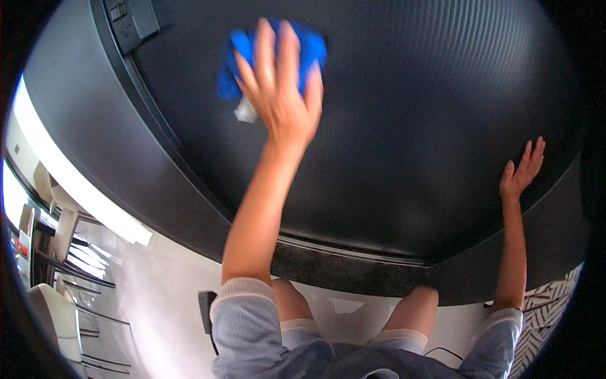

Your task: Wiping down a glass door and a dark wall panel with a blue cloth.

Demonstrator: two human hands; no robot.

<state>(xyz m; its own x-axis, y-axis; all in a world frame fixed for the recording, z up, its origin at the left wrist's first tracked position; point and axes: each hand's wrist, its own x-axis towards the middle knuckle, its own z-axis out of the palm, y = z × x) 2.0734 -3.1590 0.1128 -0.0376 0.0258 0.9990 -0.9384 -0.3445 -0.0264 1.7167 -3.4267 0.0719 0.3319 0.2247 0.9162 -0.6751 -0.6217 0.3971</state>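
Note:
My left hand [284, 94] is spread over a bright blue cloth [312, 45], pressing it to a black, finely ribbed panel [378, 118]. A small white piece [246, 111], perhaps of cloth or paper, pokes out below the blue cloth by the wrist side of the hand. The hand and cloth are slightly blurred. Far to the right, my right hand [523, 173] holds nothing; its palm seems to rest on the dark panel near the right side edge, thumb apart from the fingers.
A dark frame [189, 189] borders the panel, with a metal-edged ledge [341, 248] below. Socket-like fittings [125, 28] sit at upper left. White chairs [57, 317] stand left on the glossy pale floor [161, 293]. A patterned rug [544, 312] and a black cable [445, 350] lie at right.

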